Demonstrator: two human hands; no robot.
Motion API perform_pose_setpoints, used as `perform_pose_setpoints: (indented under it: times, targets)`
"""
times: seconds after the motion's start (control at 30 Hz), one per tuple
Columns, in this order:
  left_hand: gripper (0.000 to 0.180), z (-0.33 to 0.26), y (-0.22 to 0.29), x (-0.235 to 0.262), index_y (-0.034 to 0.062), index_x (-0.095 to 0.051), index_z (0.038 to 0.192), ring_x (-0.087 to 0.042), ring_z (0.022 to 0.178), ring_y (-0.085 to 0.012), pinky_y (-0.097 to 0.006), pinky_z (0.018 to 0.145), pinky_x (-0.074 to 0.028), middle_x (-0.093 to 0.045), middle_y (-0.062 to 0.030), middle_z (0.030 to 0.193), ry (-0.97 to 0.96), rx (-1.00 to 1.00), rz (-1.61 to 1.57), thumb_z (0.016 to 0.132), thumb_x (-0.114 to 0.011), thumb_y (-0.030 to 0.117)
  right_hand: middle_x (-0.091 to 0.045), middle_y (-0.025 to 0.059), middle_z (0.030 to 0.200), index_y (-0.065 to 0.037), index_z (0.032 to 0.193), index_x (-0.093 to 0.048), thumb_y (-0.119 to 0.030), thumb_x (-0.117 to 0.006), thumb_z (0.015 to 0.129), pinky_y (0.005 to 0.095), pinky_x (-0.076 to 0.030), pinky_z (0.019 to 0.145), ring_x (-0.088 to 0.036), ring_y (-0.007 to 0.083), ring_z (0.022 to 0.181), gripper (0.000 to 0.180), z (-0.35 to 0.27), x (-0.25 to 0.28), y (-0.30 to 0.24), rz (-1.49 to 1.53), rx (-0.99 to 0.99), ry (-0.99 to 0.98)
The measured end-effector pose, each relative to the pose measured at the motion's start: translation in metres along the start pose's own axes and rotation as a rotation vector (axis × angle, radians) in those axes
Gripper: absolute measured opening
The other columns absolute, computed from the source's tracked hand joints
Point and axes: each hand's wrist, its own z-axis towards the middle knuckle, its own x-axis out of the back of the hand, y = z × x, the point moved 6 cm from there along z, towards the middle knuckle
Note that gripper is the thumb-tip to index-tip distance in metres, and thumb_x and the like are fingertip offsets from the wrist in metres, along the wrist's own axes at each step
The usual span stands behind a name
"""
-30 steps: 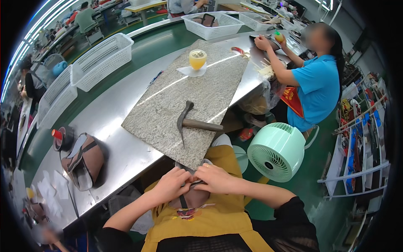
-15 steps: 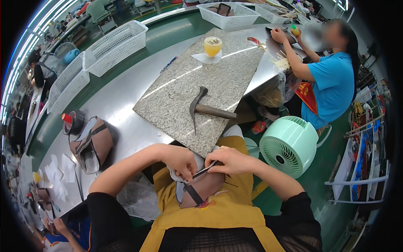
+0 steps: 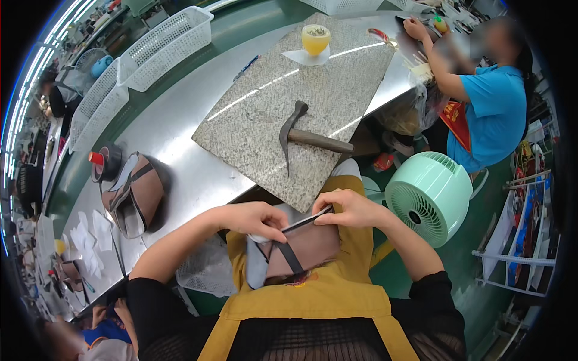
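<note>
Across my lap lies a mauve-brown bag [image 3: 318, 245] with a black strap band, a dark top edge and a pale grey lining. My left hand [image 3: 260, 220] is closed, thumb and fingertips pinching the bag's upper edge near the band. Farther right along that edge, my right hand [image 3: 348, 208] pinches the dark rim between thumb and fingers. Part of the bag's far side is hidden behind my hands. A hammer [image 3: 316, 141] with a wooden handle rests on the speckled stone slab [image 3: 241, 129] beyond them.
A similar bag [image 3: 147, 195] stands on the metal table [image 3: 180, 171] at left, beside a dark round container [image 3: 108, 165]. A cup of yellow glue-like stuff [image 3: 316, 41] sits on the slab. At right are a mint-green fan [image 3: 427, 198] and a co-worker in blue [image 3: 490, 114].
The bag has turned flatter and shows more of its side. My right hand has shifted right and up along the edge; my left hand's grip has moved up slightly. The view has tilted.
</note>
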Motion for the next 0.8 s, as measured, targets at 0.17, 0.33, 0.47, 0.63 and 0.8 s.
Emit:
perform_pose_setpoints:
  times: [0.17,0.33,0.47,0.63,0.8]
  targets:
    - [0.024,-0.009,-0.003,0.026,0.0037,-0.063,0.110,-0.055,0.075,-0.0036,-0.020,0.069,-0.044,-0.064,0.0019,0.081,0.297,-0.043,-0.065,0.090,-0.065,0.018,-0.064,0.0041,0.088,-0.001,0.094,-0.062,-0.019,-0.069,0.084,0.0275,-0.047,0.077,-0.059,0.0116,0.085,0.022,-0.001,-0.006,0.028,0.160,-0.140,0.141]
    - [0.020,0.009,0.002,0.016,0.0040,-0.066,0.099,-0.054,0.076,-0.0032,-0.020,0.068,-0.043,-0.064,0.0028,0.081,0.355,-0.046,0.056,0.090,-0.065,0.022,-0.064,0.0020,0.090,-0.001,0.094,-0.063,-0.017,-0.071,0.082,0.0268,-0.047,0.081,-0.059,0.0113,0.088,0.021,-0.012,0.002,0.028,0.270,-0.285,0.184]
    - [0.020,0.009,0.010,0.014,0.0028,-0.065,0.094,-0.051,0.074,-0.0027,-0.021,0.066,-0.042,-0.061,0.0039,0.078,0.425,0.055,-0.067,0.091,-0.064,0.022,-0.063,0.0018,0.091,-0.001,0.097,-0.062,-0.016,-0.073,0.081,0.0258,-0.047,0.078,-0.059,0.0102,0.086,0.024,-0.009,0.012,0.026,0.287,-0.318,0.247]
    - [0.018,0.007,0.004,0.008,0.0034,-0.063,0.091,-0.047,0.071,-0.0018,-0.020,0.064,-0.040,-0.056,0.0057,0.075,0.509,-0.047,-0.026,0.093,-0.061,0.021,-0.062,0.0017,0.091,-0.001,0.096,-0.061,-0.015,-0.073,0.079,0.0246,-0.047,0.076,-0.058,0.0089,0.084,0.025,0.002,0.020,0.030,0.235,-0.336,0.202]
    - [0.017,0.003,-0.018,0.003,0.0034,-0.062,0.091,-0.049,0.073,-0.0019,-0.021,0.066,-0.041,-0.056,0.0049,0.076,0.449,0.013,-0.124,0.093,-0.061,0.020,-0.061,0.0024,0.092,-0.001,0.095,-0.062,-0.012,-0.073,0.078,0.0268,-0.045,0.080,-0.056,0.0117,0.086,0.023,-0.001,0.007,0.029,0.163,-0.288,0.172]
